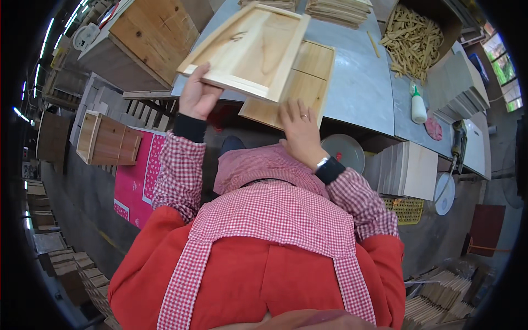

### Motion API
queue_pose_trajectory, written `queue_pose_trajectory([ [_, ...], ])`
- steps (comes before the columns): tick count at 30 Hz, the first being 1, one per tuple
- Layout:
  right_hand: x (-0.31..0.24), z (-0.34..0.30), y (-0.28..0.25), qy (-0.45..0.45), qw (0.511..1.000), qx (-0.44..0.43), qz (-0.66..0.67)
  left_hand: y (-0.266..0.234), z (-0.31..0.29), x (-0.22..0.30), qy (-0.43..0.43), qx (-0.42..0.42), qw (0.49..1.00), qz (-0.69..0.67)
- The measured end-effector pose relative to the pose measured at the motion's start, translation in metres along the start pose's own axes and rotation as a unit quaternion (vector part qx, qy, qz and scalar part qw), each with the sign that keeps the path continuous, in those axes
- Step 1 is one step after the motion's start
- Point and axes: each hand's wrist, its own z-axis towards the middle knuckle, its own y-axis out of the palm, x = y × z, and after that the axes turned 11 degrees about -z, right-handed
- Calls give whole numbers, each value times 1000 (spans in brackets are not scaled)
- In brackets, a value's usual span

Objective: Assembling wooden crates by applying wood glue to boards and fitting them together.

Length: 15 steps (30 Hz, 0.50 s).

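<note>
My left hand (200,97) grips the near left corner of a shallow wooden tray (250,47), pale with a raised rim, which is held tilted above the table. Partly beneath it, a second wooden panel (311,82) with a thin edge strip and a seam across it lies at the table's front edge and juts past it. On that lower panel rests my right hand (301,122), fingers stretched out and laid on the wood near its front right. The part of the lower panel under the raised tray is hidden.
The grey-blue table (357,82) carries a stack of thin boards (339,10), a loose strip (373,44), a bin of wood strips (412,41), a glue bottle (418,107) and a glue gun (457,140). To the left, a wooden box (107,140) sits on a pink carton (132,187).
</note>
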Motion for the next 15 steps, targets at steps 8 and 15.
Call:
queue_pose_trajectory([
  [8,6,21,39,-37,998,10,-56,8,-50,21,197,-25,961,195],
  [15,55,-18,7,128,971,87,181,0,-94,-38,405,-233,548,693],
])
